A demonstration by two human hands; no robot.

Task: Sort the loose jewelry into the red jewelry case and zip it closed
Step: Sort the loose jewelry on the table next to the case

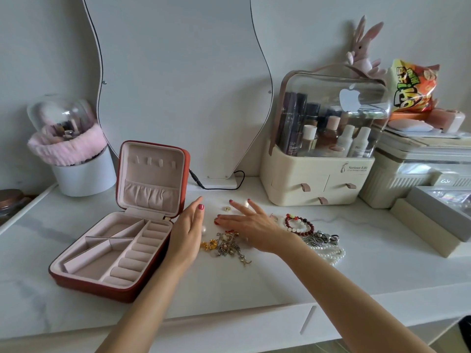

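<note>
We see the red jewelry case lying open on the white tabletop, its lid upright. Our left hand hovers flat just beside it; our right hand spreads over tangled jewelry, near a red bead bracelet and pearl strand.

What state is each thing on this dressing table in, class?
Red jewelry case: open, lid upright, compartments empty.
Cosmetics organizer: clear cover down, drawers shut.
Red bead bracelet: loose on table.
Pearl necklace: loose on table.
Left hand: open.
Right hand: open, fingers spread.
</note>
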